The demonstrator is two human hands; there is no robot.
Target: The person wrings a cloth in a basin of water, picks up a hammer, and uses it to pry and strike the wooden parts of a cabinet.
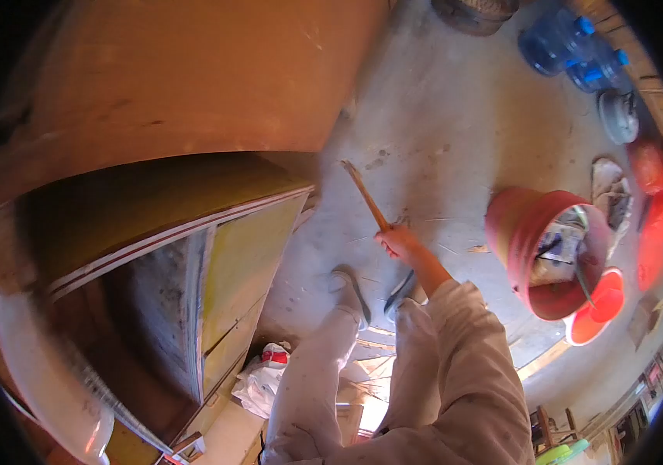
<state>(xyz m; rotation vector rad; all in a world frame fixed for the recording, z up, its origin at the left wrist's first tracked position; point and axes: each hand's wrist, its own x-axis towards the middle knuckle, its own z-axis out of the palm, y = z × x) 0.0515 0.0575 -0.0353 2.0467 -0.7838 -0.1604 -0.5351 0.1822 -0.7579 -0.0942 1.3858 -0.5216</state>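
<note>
My right hand is closed round the lower end of a thin wooden stick. The stick points up and to the left over the grey floor, toward the corner of the wooden cabinet. Its far end is near the cabinet edge; whether it touches anything, I cannot tell. The sleeved right arm reaches forward above my legs and slippered feet. My left hand does not show in the head view.
An open cabinet stands at left under a large brown panel. At right are a pink bin with rubbish, a red basin and blue water bottles. A white bag lies by my legs.
</note>
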